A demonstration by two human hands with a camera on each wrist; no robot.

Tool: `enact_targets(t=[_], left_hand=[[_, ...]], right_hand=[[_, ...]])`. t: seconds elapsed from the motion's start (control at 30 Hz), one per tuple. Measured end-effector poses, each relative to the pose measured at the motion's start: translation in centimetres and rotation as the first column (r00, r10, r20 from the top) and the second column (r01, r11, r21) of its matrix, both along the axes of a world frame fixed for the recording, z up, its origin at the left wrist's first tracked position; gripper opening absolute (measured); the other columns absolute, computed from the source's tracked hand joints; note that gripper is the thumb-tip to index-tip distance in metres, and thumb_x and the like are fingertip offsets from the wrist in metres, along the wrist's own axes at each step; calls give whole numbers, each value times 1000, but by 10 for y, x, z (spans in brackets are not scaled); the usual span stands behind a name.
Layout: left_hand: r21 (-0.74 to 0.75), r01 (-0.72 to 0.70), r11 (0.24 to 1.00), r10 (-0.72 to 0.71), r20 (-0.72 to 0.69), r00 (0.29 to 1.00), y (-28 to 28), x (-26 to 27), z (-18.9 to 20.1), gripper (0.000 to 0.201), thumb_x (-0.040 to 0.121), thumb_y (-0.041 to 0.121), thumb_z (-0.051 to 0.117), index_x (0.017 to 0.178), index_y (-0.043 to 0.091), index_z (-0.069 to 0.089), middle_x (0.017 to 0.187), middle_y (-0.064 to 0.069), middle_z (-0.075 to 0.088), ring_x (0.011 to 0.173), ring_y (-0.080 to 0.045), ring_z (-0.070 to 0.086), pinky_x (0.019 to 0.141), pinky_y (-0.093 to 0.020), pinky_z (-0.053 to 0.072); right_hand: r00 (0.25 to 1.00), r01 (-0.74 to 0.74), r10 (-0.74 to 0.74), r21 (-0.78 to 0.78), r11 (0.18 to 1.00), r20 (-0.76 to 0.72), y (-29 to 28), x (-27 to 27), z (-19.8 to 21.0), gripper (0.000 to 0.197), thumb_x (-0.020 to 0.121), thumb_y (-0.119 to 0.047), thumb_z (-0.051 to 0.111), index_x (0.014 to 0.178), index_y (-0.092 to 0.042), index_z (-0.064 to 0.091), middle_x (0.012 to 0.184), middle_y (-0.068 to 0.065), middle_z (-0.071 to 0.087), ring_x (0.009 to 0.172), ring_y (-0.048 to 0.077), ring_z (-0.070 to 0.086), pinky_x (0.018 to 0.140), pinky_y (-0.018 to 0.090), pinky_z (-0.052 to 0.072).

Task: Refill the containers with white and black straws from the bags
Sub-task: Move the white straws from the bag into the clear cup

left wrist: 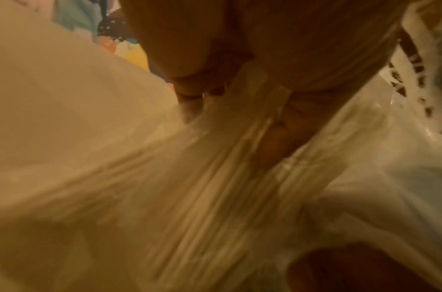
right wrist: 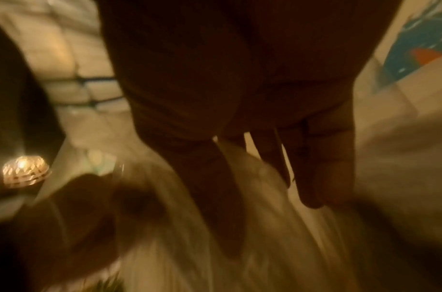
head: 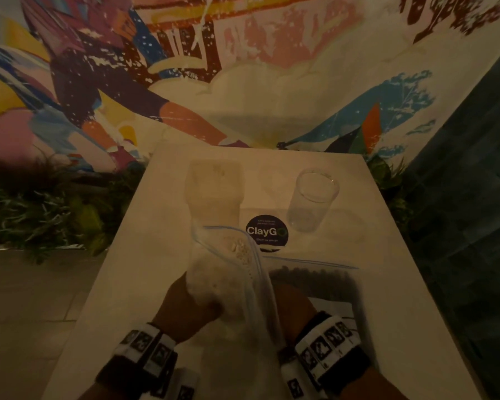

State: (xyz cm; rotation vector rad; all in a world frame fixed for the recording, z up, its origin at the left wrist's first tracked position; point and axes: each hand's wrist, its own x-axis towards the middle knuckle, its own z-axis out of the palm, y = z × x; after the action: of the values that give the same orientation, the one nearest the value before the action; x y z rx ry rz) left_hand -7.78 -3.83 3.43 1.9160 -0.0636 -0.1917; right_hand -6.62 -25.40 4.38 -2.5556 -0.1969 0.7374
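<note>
Over the near middle of the white table [head: 387, 284], both hands hold up a clear zip bag of white straws [head: 237, 264] with its mouth open and pointing away. My left hand [head: 191, 307] grips the bundle through the plastic; in the left wrist view its fingers [left wrist: 277, 134] curl round the straws [left wrist: 202, 187]. Partly hidden behind the bag, my right hand [head: 295, 304] pinches the plastic between thumb and fingers [right wrist: 314, 168]. A second bag with black straws [head: 309, 278] lies flat to the right. At the back stand an empty clear glass [head: 312, 197] and a blurred container of pale straws [head: 214, 192].
A round dark "ClayGo" sticker [head: 266, 233] sits on the table between the bags and the glasses. Green plants [head: 41, 203] line the table's left and far right sides below a painted wall. A dark tiled wall [head: 474, 197] stands close on the right.
</note>
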Motion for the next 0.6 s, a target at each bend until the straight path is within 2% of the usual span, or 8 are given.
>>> enact_targets(t=[0.13,0.2,0.27,0.33,0.4,0.47,0.53,0.6], left_hand=[[48,-55,997,55,-7,998,1,-3,1,43,42,50,67,77,72,57,77,43,63,81,14,62,87,-43,54],[36,-23,999,24,-24,999,-6,-6,8,44,45,53,65,80,77,52,77,42,63,94,-2,64,90,-41,51],[5,-39,999,40,-46,998,-9,-7,9,47,42,54,72,85,69,58,88,19,71,101,-25,64,91,-49,51],[0,-82,997,81,-93,992,-6,-8,-4,53,38,59,80,89,54,68,101,-2,71,101,-28,65,90,-54,51],[9,-59,998,60,-111,992,-10,-11,-8,56,42,57,81,96,51,67,104,4,72,100,-18,65,91,-50,52],[83,39,996,-28,-132,991,-20,-17,-8,60,51,45,78,105,62,57,102,17,68,97,-6,62,94,-37,50],[134,59,989,-25,-246,969,-28,-21,-12,77,62,24,80,130,41,50,108,14,59,107,-11,58,95,-25,43],[177,133,975,-80,-280,957,-34,-25,-14,91,68,30,74,146,26,29,128,-1,51,127,-21,48,103,-23,37]], right_hand=[[948,218,-257,208,954,186,-32,2,38,58,89,-9,58,142,-23,37,143,-5,42,131,18,41,106,29,39],[762,322,-527,486,813,376,-42,-7,62,50,81,8,56,119,-25,59,116,-9,63,108,14,60,87,18,49],[730,190,-583,714,674,356,-40,-17,90,41,77,11,59,92,-26,67,87,-9,71,84,10,67,75,19,54],[865,94,-387,655,750,318,-28,-22,104,24,78,-2,61,83,-24,70,80,-6,72,74,7,66,68,18,53],[948,-9,-67,235,972,311,-23,-16,90,14,83,-16,55,84,-19,68,83,-2,70,73,10,62,60,19,43],[957,-100,114,-64,993,266,-25,-4,71,23,87,-31,47,85,-13,62,87,7,67,77,22,61,60,27,37],[973,-122,110,50,991,201,-24,3,54,38,82,-50,45,94,-19,61,93,6,68,84,25,63,66,25,43],[981,-123,89,195,973,171,-20,3,42,52,78,-50,59,122,-24,55,111,3,67,100,24,63,83,25,47]])
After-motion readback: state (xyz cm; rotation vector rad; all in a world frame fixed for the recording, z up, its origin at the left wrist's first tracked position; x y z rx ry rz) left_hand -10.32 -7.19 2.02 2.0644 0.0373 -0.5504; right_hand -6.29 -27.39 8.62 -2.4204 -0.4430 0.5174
